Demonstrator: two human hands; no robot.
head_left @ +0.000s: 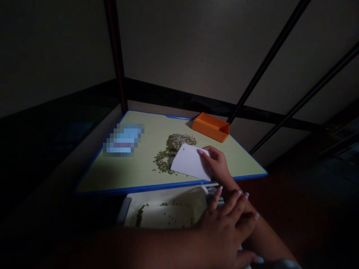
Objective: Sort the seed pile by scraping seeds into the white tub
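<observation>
1. From my end, R hand is clamped on the white scraper, gripping its R side; thumb on the upper face, other fingers mostly hidden from me.
2. Scraper lies over the front-ctr of the bench, lower R corner at the blue edging. Small dark hole nr its top L corner. Can't tell if its underside touches the benchtop.
3. Seed pile, greenish & speckled, sits mid-bench just behind the scraper, partly covered by it in my view. Looser seeds spread off the scraper's L edge.
4. L hand has fingers spread apart, laid across my R forearm; looks like contact, approx.
5. Orange tray stands at back R of bench, well apart from the scraper, open side up.
6. Pale blue item on bench L, pixelated, so can't ID it.
7. White bin is below the bench's front edge, w/ a dark streak of bits on its L plus a few scattered specks; L forearm hides its near side.
8. Light's v. dim; dark-framed wall panels behind bench.
</observation>
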